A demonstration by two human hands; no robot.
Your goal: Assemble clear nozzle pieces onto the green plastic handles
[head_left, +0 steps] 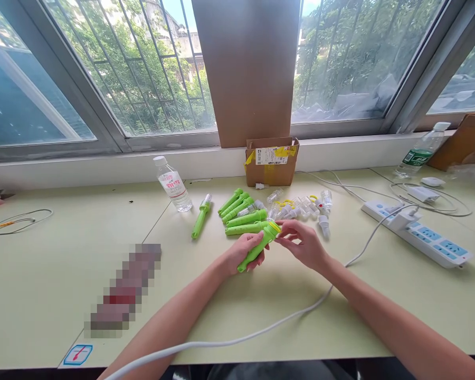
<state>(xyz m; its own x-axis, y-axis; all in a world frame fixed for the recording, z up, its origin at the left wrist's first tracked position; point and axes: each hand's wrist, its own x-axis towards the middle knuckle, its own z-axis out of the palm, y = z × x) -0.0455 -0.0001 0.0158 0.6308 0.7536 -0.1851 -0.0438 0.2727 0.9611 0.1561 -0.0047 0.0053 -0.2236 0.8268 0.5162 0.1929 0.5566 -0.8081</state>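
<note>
My left hand (247, 250) is wrapped around a green plastic flashlight-shaped tube (257, 252), tilted with its wide head up and to the right. A yellow ring (275, 227) sits at the rim of that head. The fingers of my right hand (301, 240) are bent together and pinch at the ring's right side; the fingertips are partly hidden. Just beyond my hands lie several more green tubes (245, 228). Beside them are loose yellow rings (287, 202) and several clear plastic caps (306, 207). One green tube with a clear tip (201, 217) lies apart on the left.
A small cardboard box (271, 171) stands against the sill. Water bottles (173, 184) stand left and far right. A white power strip (417, 232) lies on the right. A white cable (257, 335) runs across my forearms. A blurred-out object (124, 290) lies left.
</note>
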